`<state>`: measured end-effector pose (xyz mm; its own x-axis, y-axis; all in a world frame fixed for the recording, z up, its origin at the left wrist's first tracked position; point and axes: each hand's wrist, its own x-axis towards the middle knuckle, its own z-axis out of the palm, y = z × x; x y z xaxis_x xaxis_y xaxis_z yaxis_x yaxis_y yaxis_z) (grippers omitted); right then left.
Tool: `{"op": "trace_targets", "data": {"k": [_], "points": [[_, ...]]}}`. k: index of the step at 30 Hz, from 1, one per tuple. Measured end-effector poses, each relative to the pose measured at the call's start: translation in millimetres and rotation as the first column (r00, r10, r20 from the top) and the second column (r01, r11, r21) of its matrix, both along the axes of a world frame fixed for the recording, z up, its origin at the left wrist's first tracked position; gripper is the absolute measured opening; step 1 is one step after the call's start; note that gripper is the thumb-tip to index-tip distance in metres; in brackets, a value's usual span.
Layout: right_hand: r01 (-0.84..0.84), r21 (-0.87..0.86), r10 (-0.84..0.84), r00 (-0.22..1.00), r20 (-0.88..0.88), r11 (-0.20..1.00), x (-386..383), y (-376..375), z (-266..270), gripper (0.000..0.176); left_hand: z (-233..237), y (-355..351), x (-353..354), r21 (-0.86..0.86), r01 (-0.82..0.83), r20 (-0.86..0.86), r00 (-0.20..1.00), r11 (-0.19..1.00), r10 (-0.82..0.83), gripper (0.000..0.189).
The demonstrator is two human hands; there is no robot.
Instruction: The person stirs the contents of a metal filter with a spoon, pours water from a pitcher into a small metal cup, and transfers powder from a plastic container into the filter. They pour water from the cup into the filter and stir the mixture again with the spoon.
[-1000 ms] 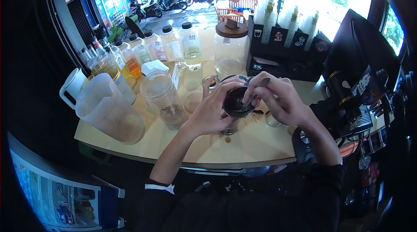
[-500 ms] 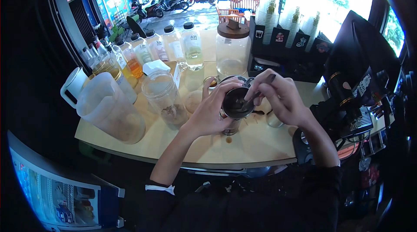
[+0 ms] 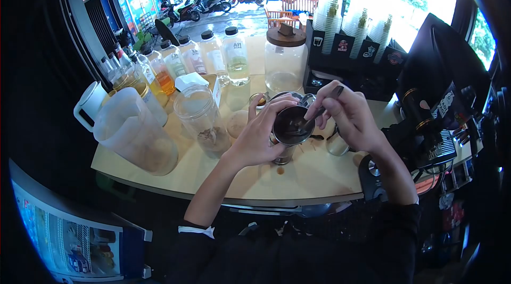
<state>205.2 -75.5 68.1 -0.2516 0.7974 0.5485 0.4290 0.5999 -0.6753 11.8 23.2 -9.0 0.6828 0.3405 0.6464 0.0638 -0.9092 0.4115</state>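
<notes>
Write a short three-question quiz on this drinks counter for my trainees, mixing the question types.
1. True or false: the left hand holds the spoon.
2. Where does the spoon's tip rest? A) in the white jug B) in the metal cup C) in a capped bottle
3. Fill in: the big glass jar behind the cup has a ____ lid (colour).

Key: 1 false, the right hand holds it; 2 B; 3 brown.

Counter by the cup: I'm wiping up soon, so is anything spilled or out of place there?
Yes. A small brown drip sits on the counter just in front of the cup that the left hand holds, with the right hand holding a spoon in it. Nothing looks tipped.
</notes>
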Motion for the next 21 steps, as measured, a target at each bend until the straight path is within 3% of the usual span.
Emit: {"op": "trace_targets", "data": {"k": [4, 7, 10, 12, 16, 19, 21], "points": [[0.030, 0.045, -0.027, 0.998, -0.056, 0.999, -1.4, 1.6, 4.5, 0.017, -0.8, -0.6, -0.4, -0.009, 0.007, 0.005, 1.000, 1.000, -0.007, 0.076], [-0.024, -0.034, 0.026, 0.997, 0.075, 0.999, -2.8, 3.3, 2.5, 0.019, -3.9, 0.8, 1.2, 0.001, 0.004, -0.001, 1.000, 1.000, -0.004, 0.077], [0.028, 0.024, -0.026, 0.998, -0.064, 0.999, 0.1, 4.4, -1.2, 0.019, -10.8, 3.1, 0.8, -0.054, 0.003, 0.019, 1.000, 0.999, -0.002, 0.076], [0.018, -0.101, -0.024, 0.998, -0.059, 0.995, -1.0, 5.8, -6.7, 0.019, -11.3, 5.0, 0.7, -0.058, 0.005, 0.013, 1.000, 0.998, -0.004, 0.075], [0.032, -0.006, -0.032, 0.977, -0.212, 0.999, 4.9, 7.6, -15.8, 0.021, -14.1, 3.8, 2.6, -0.076, 0.001, 0.052, 0.999, 0.997, 0.003, 0.076], [0.014, -0.090, -0.026, 0.990, -0.138, 0.996, 4.6, 5.6, -16.5, 0.022, -12.3, 4.6, 3.0, -0.088, 0.021, 0.042, 0.999, 0.996, -0.018, 0.076], [0.021, -0.069, -0.034, 0.981, -0.190, 0.997, 7.5, 5.3, -22.7, 0.023, -12.7, 5.0, 3.0, -0.130, -0.008, 0.030, 0.999, 0.991, 0.012, 0.078]]}}
